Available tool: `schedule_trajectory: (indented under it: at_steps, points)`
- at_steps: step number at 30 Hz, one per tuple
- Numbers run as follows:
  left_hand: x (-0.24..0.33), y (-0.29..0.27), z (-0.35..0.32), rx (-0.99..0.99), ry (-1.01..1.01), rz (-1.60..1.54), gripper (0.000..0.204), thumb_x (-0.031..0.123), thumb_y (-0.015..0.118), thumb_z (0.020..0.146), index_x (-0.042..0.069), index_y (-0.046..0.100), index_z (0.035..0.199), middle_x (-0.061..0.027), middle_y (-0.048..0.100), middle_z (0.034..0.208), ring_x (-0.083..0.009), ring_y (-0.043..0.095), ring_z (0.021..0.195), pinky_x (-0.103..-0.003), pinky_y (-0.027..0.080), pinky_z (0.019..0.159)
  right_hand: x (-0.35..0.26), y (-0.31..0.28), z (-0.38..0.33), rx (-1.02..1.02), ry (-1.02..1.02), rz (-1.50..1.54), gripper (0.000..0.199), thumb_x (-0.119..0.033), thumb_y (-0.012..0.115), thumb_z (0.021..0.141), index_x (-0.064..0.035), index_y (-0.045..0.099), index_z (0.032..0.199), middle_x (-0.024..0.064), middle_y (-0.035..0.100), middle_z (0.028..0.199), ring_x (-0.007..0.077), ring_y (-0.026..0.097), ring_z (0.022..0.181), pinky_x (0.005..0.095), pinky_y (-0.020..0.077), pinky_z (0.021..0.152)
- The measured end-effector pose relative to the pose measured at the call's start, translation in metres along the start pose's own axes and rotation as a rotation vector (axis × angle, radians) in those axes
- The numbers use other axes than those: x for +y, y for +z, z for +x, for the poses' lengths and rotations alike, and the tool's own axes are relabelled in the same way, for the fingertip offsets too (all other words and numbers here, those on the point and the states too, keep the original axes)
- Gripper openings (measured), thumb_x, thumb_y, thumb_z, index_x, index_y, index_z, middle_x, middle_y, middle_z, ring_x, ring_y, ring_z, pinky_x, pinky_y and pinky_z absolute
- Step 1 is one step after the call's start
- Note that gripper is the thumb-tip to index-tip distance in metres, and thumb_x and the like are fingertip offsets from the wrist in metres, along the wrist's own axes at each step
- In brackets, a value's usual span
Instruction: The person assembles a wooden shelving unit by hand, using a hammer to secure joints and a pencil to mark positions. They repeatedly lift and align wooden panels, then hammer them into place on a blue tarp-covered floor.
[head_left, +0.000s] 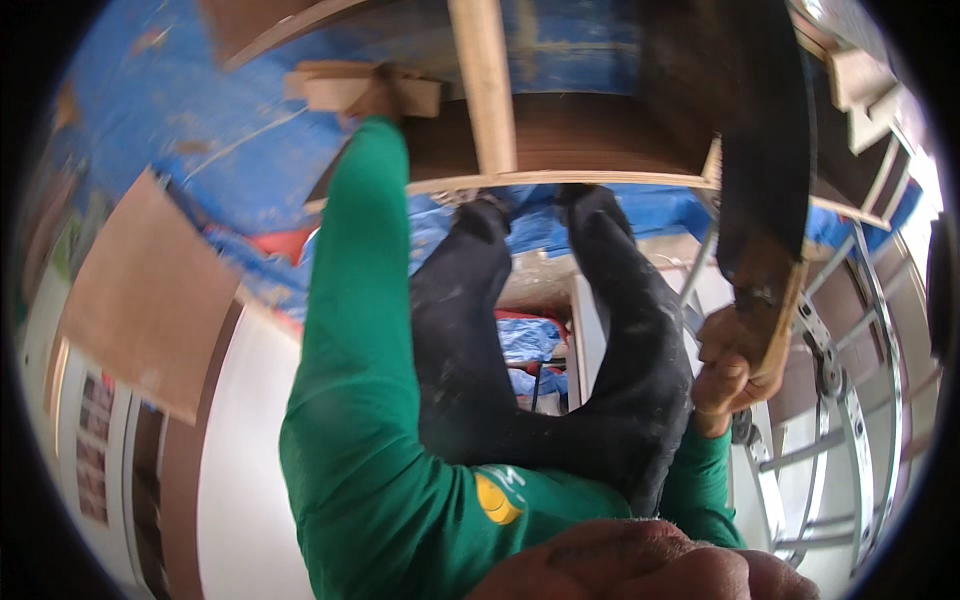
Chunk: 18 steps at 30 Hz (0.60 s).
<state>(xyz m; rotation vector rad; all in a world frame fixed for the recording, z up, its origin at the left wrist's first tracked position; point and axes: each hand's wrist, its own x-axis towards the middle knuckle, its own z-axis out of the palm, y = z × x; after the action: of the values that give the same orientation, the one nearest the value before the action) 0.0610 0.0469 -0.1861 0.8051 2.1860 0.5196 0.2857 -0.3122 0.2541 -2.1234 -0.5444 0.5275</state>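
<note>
Green sleeves at near edge | right hand fingers wrapped on wooden handle of dark saw, blade rising by dark board | left hand far out, pressing small wood block at board's edge, fingers' spread hidden | blue tarp beyond

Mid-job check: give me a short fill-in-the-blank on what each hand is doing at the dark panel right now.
1. The right hand grips the wooden handle of a ____, its dark blade reaching up past the dark panel.
2. The left arm's sleeve is ____ in colour.
3. The left hand reaches up to a small ____ block at the panel's edge.
4. The sheeting under the panel is ____.

Missing words: saw; green; wooden; blue
</note>
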Motion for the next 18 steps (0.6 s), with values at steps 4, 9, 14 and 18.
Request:
schedule_trajectory:
  at_steps: [4,9,14,18]
  points:
    - [-0.013,0.018,0.028,-0.310,-0.270,-0.074,0.055,0.027,0.076,0.087,-0.001,0.059,0.131,-0.0198,0.068,0.127,-0.0374,0.066,0.114,-0.052,0.055,0.097,0.004,0.017,0.007,0.030,-0.004,-0.101,0.075,-0.063,0.049,0.103,0.0117,0.059,0.105,0.0069,0.057,0.069,0.0157,0.055,0.058,0.0306,0.0457,0.057]
    - [-0.005,0.020,0.031,-0.455,-0.368,-0.085,0.050,0.029,0.069,0.093,0.002,0.059,0.133,-0.0196,0.065,0.131,-0.0386,0.063,0.120,-0.056,0.052,0.101,0.028,0.001,0.008,0.084,-0.095,-0.387,0.072,-0.049,0.063,0.098,0.0129,0.057,0.135,0.0250,0.073,0.114,0.0310,0.076,0.090,0.0386,0.0604,0.081]
    - [0.022,-0.014,0.021,-0.585,-0.410,-0.188,0.045,0.031,0.062,0.098,0.004,0.058,0.135,-0.0195,0.063,0.136,-0.0397,0.060,0.125,-0.061,0.049,0.105,0.057,-0.004,0.077,0.186,-0.282,-0.612,0.062,-0.018,0.077,0.091,0.0031,0.055,0.144,0.0221,0.071,0.129,0.0341,0.076,0.102,0.0381,0.0600,0.086]
    - [0.042,-0.077,0.053,-0.663,-0.373,-0.442,0.059,0.037,0.081,0.083,0.010,0.062,0.132,-0.0134,0.064,0.131,-0.0360,0.060,0.122,-0.057,0.047,0.108,0.087,0.010,0.123,0.163,-0.212,-0.670,0.064,-0.027,0.080,0.091,-0.0095,0.055,0.148,0.0169,0.074,0.116,0.0341,0.074,0.088,0.0426,0.0573,0.077]
